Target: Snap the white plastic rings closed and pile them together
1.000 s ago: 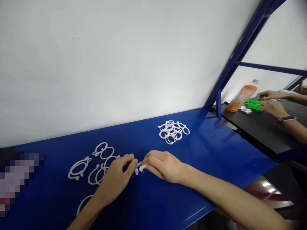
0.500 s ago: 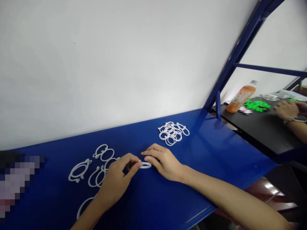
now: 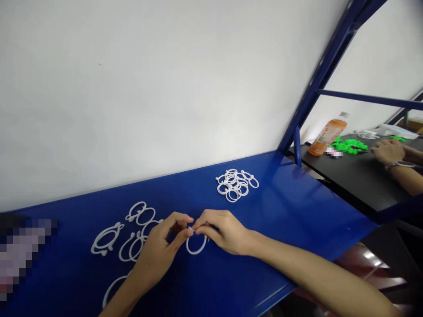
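Observation:
A white plastic ring (image 3: 196, 253) hangs between my two hands, just over the blue tabletop (image 3: 211, 286). The thumb and forefinger of my left hand (image 3: 167, 237) pinch its upper left part. My right hand (image 3: 224, 231) grips the top of the same ring from the other side, fingertips close to those of the left. The exact join under the fingertips is hidden. Several loose white rings (image 3: 106, 237) with small knobs lie left of my left hand, some partly behind it. Farther back on the right is a pile of white rings (image 3: 233, 187).
A white wall (image 3: 165, 88) runs behind the table, and a blue metal frame (image 3: 307, 101) stands at its right end. Beyond, a black table (image 3: 360, 176) bears an orange drink bottle (image 3: 328, 134) and green pieces (image 3: 350, 145). Another person's hands (image 3: 391, 152) rest there.
The ring has turned from nearly edge-on to facing the camera, hanging lower. My right hand has closed its fingers on it, beside my left fingertips.

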